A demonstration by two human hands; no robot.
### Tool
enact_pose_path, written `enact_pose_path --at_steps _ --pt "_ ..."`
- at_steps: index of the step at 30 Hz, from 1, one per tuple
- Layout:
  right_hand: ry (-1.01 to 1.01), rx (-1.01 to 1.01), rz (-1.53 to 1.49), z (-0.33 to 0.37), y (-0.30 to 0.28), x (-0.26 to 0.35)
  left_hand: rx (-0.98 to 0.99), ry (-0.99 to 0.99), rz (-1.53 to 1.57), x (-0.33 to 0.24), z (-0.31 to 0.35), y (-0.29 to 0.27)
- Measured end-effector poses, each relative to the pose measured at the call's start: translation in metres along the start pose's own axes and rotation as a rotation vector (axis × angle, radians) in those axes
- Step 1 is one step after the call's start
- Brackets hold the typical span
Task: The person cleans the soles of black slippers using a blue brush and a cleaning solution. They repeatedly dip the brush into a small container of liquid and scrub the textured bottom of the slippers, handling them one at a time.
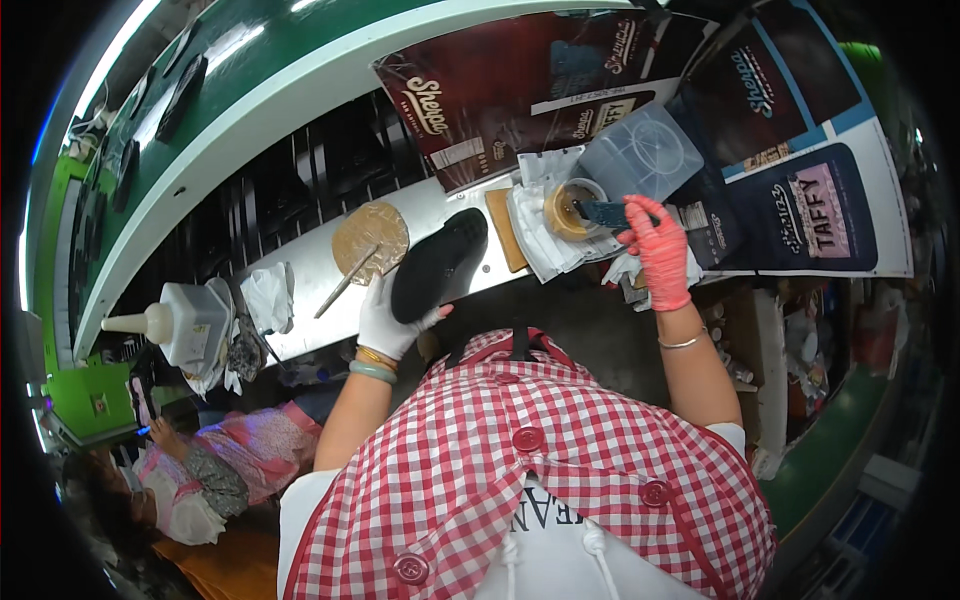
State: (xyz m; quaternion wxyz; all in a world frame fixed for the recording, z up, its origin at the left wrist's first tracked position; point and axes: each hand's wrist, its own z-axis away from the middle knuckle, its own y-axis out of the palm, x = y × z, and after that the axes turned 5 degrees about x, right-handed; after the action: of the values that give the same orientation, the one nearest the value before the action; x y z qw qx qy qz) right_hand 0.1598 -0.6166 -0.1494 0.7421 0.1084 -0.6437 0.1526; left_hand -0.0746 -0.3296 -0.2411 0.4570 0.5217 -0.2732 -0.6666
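My left hand (392, 318), in a white glove with a bare pinkish fingertip showing, is closed around the lower end of a black shoe sole (440, 268). The sole is tilted above the edge of the metal worktop. My right hand (657, 252), in a pinkish-red glove, grips a dark blue brush (604, 213). The brush's far end reaches over the rim of a round tub (566, 230) of tan, glue-like paste. White folded sheets (538, 240) lie under and around the tub. Beside it stands a translucent plastic box (645, 150).
A round tan pad (370, 240) with a stick (347, 281) lies left of the sole. A white spouted bottle (185, 325) stands further left. Printed cardboard (480, 90) lines the back. Black pieces (270, 190) fill racks behind the worktop. Another person (235, 460) sits at left.
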Motion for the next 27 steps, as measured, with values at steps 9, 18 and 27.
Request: enact_pose_path --at_steps 9,18,27 --pt "-0.018 -0.05 0.104 -0.024 0.009 -0.056 -0.185 -0.179 0.305 0.046 0.009 -0.003" --pt "0.08 -0.054 -0.042 -0.024 0.005 -0.057 -0.133 -0.169 0.159 0.042 0.012 0.011" --pt "-0.076 0.147 -0.394 0.044 0.065 0.054 0.198 -0.077 0.26 0.022 0.016 0.088"
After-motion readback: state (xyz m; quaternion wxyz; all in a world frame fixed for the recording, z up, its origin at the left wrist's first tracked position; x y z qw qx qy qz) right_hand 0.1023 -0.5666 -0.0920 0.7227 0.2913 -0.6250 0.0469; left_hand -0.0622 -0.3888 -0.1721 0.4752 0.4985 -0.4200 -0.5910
